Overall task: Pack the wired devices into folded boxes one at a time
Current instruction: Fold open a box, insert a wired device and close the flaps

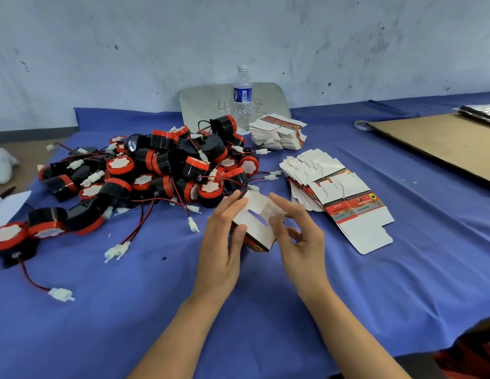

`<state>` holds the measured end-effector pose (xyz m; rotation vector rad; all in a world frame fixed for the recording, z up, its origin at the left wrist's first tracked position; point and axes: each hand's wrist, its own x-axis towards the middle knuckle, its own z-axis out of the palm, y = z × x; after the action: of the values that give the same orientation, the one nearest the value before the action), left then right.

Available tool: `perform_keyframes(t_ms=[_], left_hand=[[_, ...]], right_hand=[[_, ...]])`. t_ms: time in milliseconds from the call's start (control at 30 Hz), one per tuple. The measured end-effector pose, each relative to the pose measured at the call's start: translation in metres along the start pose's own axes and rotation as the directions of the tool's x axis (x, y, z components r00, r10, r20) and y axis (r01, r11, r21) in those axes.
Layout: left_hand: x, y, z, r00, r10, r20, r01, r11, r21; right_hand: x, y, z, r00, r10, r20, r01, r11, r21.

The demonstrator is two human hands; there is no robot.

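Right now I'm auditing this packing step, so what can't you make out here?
Head view:
- Inside of the box: hidden by its flaps, the left hand and the right hand; whether a device is inside cannot be told.
- Right hand's hold on the flap: motion blur.
- Print on the flat boxes: too small.
- Device at the left edge: cut off by the frame.

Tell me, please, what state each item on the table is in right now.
Box: partly folded, end open, held by both hands.
Left hand: grips the box's side.
Right hand: pinches the box's upper edge.
Devices: loose in a heap, unpacked.
Flat boxes: unfolded, fanned out.
Stack: unfolded boxes, piled beside the bottle.
Bottle: upright, capped.
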<state>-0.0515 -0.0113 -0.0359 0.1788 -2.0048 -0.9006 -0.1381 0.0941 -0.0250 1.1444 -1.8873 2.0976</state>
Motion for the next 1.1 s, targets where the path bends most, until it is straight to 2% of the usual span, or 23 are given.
perform_keyframes(t_ms=[100,233,400,500,600,767,967,1100], left_hand=[[0.0,-0.002,-0.001,0.999,-0.012,0.031,0.012,1.0,-0.007],[0.002,0.001,-0.002,0.999,-0.02,0.038,0.021,1.0,-0.022],[-0.003,0.008,0.005,0.99,-0.126,-0.058,0.119,0.987,-0.111],[-0.003,0.01,0.007,0.981,-0.144,-0.134,0.132,0.987,-0.089],[-0.002,0.009,0.006,0.984,-0.107,-0.142,0.097,0.992,-0.076],[-0.002,0.008,0.008,0.988,-0.078,-0.132,0.068,0.994,-0.083],[-0.002,0.01,0.005,0.995,-0.062,-0.077,0.056,0.995,-0.083],[-0.003,0.007,0.002,0.997,-0.017,0.076,0.025,0.994,-0.104]], right_hand=[[-0.002,-0.001,0.0,0.998,-0.046,0.042,0.046,0.999,0.009],[-0.001,0.0,-0.001,0.996,0.003,0.085,-0.009,0.998,0.065],[-0.001,0.001,-0.003,0.985,-0.02,0.172,0.003,0.995,0.1],[-0.002,-0.004,-0.003,0.979,0.046,0.198,-0.087,0.975,0.205],[0.002,-0.008,-0.003,0.962,0.172,0.211,-0.231,0.927,0.297],[0.004,-0.001,-0.004,0.889,0.269,0.37,-0.382,0.883,0.274],[0.004,-0.005,-0.005,0.897,0.266,0.353,-0.341,0.924,0.172],[0.005,-0.006,-0.006,0.926,0.295,0.237,-0.339,0.925,0.173]])
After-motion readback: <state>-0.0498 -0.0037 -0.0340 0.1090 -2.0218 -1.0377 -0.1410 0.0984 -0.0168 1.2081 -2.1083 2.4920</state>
